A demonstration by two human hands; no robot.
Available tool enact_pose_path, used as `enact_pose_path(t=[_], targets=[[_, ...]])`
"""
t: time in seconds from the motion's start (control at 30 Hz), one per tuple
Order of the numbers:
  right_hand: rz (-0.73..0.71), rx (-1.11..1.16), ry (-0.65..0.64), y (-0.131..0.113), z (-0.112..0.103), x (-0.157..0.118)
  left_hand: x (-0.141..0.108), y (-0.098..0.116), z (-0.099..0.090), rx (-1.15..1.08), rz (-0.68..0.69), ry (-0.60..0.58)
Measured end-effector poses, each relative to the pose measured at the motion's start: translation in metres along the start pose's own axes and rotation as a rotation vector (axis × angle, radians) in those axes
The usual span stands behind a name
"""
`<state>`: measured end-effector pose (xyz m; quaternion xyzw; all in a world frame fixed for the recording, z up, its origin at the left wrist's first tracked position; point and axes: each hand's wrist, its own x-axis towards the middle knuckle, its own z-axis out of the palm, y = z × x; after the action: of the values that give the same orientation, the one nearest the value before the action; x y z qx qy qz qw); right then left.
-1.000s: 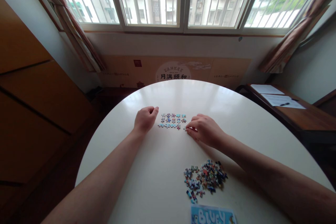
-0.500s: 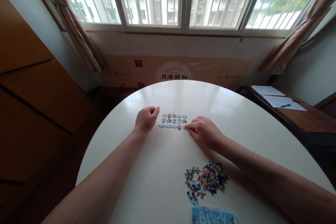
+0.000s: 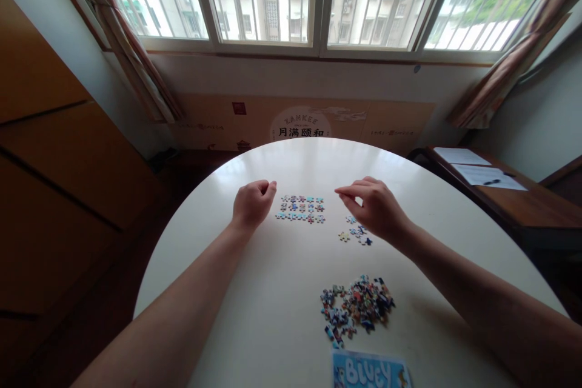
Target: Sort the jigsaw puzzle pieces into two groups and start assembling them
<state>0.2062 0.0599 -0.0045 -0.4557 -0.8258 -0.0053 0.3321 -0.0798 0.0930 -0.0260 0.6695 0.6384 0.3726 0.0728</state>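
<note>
On the table [image 3: 273, 291], we have puzzle rows [image 3: 302, 207] between left hand [image 3: 252, 203] and right hand [image 3: 375, 203]; loose pieces [image 3: 344, 236] lie by the right. Nearer us sits the pile [image 3: 368, 303]; nearest, the box [image 3: 368, 370].

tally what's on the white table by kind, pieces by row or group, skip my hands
Rows of puzzle pieces: 3
Small loose cluster of pieces: 1
Big heap of pieces: 1
Blue "Bluey" item: 1
Total: 6

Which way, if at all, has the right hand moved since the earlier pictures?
Yes: against the white table, the right hand has moved rightward and slightly toward the window.
</note>
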Motion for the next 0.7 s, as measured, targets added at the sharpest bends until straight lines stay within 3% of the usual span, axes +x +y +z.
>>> enact_pose_path(t=[0.1,0.17,0.23,0.33,0.47,0.6,0.7], targets=[[0.051,0.025,0.124,0.009,-0.017,0.003,-0.004,0.016,-0.01,0.076,0.142,0.029],[0.121,0.077,0.192,0.014,-0.024,-0.002,-0.01,0.031,-0.016,0.098,0.289,-0.053],[0.179,0.149,0.186,0.017,-0.027,-0.014,-0.019,0.048,-0.022,0.097,0.468,-0.266],[0.199,0.247,0.074,0.013,-0.03,-0.038,-0.036,0.071,-0.027,0.11,0.665,-0.621],[0.2,0.343,0.043,-0.006,-0.035,-0.059,-0.053,0.088,-0.029,0.134,0.681,-0.864],[0.052,0.33,0.043,-0.022,-0.037,-0.064,-0.059,0.092,-0.027,0.141,0.675,-0.927],[-0.095,0.258,0.021,-0.016,-0.037,-0.064,-0.061,0.093,-0.021,0.16,0.665,-0.947]])
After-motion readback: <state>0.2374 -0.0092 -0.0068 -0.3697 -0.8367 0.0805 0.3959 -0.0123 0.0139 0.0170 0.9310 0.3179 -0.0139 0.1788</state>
